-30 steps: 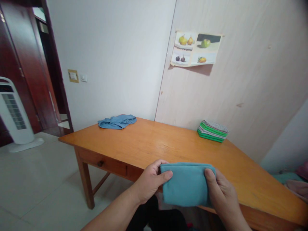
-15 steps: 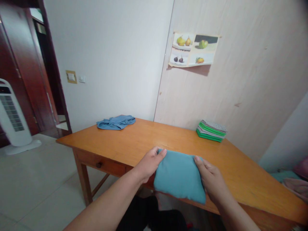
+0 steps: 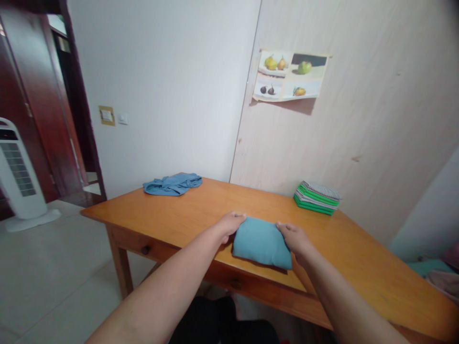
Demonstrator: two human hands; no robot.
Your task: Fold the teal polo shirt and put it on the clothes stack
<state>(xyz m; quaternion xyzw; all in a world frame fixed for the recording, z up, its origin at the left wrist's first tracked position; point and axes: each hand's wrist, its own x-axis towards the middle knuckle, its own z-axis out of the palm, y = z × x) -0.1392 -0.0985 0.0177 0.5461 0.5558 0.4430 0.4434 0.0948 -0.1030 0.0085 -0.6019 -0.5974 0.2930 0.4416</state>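
A folded teal cloth point(image 3: 261, 241) lies on the wooden table point(image 3: 193, 210) a little in from its front edge. My left hand point(image 3: 229, 224) grips the cloth's left end, fingers curled over its top corner. My right hand point(image 3: 294, 239) grips the right end, with the fingers wrapped round that side. Both forearms reach forward over the table's edge.
A crumpled blue cloth point(image 3: 172, 184) lies at the table's far left corner. A stack of folded green and grey cloths point(image 3: 317, 197) sits by the wall at the back right. A white tower fan point(image 3: 17, 177) stands on the floor at left. Bedding point(image 3: 437, 274) shows at right.
Both hands have carried the folded teal cloth from in front of the table's edge forward onto the tabletop and set it down there, farther from me.
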